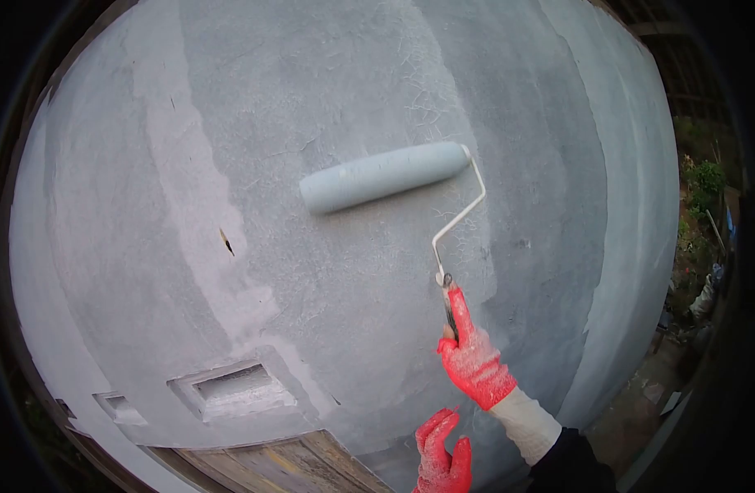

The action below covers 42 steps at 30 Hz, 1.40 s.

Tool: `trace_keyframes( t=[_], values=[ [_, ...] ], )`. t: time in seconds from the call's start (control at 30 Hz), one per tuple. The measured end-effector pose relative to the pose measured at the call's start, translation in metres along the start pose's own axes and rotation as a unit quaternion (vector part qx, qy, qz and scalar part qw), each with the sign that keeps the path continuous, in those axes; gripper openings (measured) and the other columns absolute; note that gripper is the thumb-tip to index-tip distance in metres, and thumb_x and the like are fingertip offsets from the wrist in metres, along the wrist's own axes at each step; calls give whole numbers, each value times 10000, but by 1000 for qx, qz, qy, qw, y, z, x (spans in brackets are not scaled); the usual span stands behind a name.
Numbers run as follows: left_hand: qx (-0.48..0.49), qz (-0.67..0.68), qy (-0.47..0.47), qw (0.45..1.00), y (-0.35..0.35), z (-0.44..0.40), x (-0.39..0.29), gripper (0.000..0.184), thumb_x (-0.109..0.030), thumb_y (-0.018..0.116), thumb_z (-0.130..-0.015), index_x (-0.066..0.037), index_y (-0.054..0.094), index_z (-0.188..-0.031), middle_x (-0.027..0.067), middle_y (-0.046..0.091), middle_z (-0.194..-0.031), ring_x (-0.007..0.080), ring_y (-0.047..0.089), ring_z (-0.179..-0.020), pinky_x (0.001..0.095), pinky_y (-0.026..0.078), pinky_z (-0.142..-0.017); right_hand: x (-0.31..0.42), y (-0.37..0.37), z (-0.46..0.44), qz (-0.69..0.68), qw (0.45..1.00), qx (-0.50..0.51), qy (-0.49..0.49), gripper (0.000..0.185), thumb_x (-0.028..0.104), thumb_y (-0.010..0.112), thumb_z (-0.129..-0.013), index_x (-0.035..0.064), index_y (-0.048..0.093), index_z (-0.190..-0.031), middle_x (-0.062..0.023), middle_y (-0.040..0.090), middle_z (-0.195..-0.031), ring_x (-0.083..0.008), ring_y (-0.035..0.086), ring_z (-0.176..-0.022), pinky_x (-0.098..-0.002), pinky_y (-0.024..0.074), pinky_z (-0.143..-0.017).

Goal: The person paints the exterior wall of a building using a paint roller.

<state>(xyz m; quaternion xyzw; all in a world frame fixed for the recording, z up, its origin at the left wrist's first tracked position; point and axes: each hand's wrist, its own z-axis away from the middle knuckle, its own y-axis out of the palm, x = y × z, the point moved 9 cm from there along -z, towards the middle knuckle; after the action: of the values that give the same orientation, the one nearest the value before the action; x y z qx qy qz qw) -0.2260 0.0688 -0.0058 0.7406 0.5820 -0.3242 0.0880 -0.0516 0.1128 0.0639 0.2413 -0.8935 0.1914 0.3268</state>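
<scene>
My right hand (480, 366), in a red-coated glove with pale smears, is closed around the dark handle of a paint roller (386, 177), its index finger stretched along the handle. The roller's long, pale blue-grey sleeve lies slantwise at or against the grey wall (353, 304); I cannot tell whether it touches. A bent white wire frame joins sleeve and handle. Below, at the bottom edge, my left hand (441, 456), in a matching red glove, has its thumb and fingers apart with nothing visible in them. Its lower part is cut off.
Lighter patches and stripes mark the wall. At lower left are a rectangular recess (238, 388) and a smaller one (121, 408), above weathered wooden boards (287, 464). A small dark gouge (226, 241) breaks the surface. Green plants (706, 185) and ground clutter lie beyond the wall's right edge.
</scene>
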Motion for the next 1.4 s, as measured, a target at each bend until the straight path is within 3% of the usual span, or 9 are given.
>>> trace_keyframes(
  t=[0.2, 0.43, 0.6, 0.8, 0.93, 1.0, 1.13, 1.23, 1.4],
  values=[
    [-27, 24, 18, 999, 3, 10, 18, 304, -72, 566, -920, -23, 537, -1218, 145, 567, -1202, 280, 537, -1123, 389, 424, -978, -76, 38, 159, -87, 988, 78, 100, 731, 14, 539, -869, 142, 242, -1525, -89, 521, -762, -185, 545, -670, -344, 488, -659],
    [-12, -37, -10, 999, -11, 0, 14, 411, 28, 532, -889, 2, 481, -1295, 183, 499, -1291, 344, 464, -1217, 404, 364, -1049, -31, 25, 40, -302, 913, 56, 269, 283, 208, 508, -970, 40, 534, -1196, -4, 480, -708, -103, 465, -619, -299, 402, -561],
    [-34, -45, -29, 998, -11, -10, 19, 413, 41, 525, -888, 5, 475, -1296, 188, 494, -1285, 346, 460, -1220, 401, 361, -1051, -43, 8, -35, -132, 983, -40, 122, 190, 227, 520, -958, 38, 518, -970, -85, 531, -687, -246, 505, -602, -385, 404, -572],
    [-22, 6, -44, 999, 15, -11, 39, 396, -8, 605, -853, 3, 516, -1239, 177, 517, -1280, 350, 467, -1205, 419, 401, -1011, -153, 24, 153, -41, 980, 6, 195, 183, 179, 595, -897, 37, 499, -959, -191, 616, -755, -396, 623, -701, -449, 461, -618],
    [59, 7, -44, 997, 60, 10, 66, 441, -28, 625, -842, -5, 508, -1266, 180, 525, -1274, 351, 472, -1205, 439, 386, -1029, -240, 58, 301, -16, 956, 56, 289, 279, 246, 631, -880, 53, 525, -1051, -174, 644, -835, -405, 638, -793, -438, 488, -666],
    [96, 18, -40, 994, 73, 8, 65, 444, -21, 616, -841, -5, 505, -1270, 181, 526, -1274, 354, 469, -1214, 443, 381, -1038, -276, 83, 314, -88, 961, 38, 259, 219, 238, 627, -909, 84, 533, -1033, -93, 630, -887, -282, 635, -818, -376, 489, -671],
    [87, 11, -8, 996, 73, -19, 41, 443, -3, 613, -834, -2, 506, -1264, 180, 520, -1279, 363, 461, -1228, 451, 372, -1050, -181, 47, 168, -154, 975, 39, 156, 214, 206, 574, -908, 70, 517, -1064, -148, 626, -842, -334, 642, -769, -391, 485, -661],
    [53, 22, 37, 998, 68, -36, 20, 448, 15, 612, -826, -2, 506, -1260, 181, 510, -1286, 376, 451, -1238, 464, 361, -1062, -119, 12, 55, -255, 925, 22, 281, 144, 154, 554, -913, 51, 496, -995, -146, 616, -795, -300, 604, -682, -400, 464, -622],
    [36, -24, 38, 998, 74, -42, 18, 449, 16, 621, -814, -6, 519, -1251, 184, 504, -1289, 392, 442, -1239, 484, 357, -1064, -96, -24, 13, -106, 970, 0, 220, 144, 141, 556, -906, 28, 491, -967, -148, 576, -702, -281, 579, -637, -388, 444, -570]
  ],
)
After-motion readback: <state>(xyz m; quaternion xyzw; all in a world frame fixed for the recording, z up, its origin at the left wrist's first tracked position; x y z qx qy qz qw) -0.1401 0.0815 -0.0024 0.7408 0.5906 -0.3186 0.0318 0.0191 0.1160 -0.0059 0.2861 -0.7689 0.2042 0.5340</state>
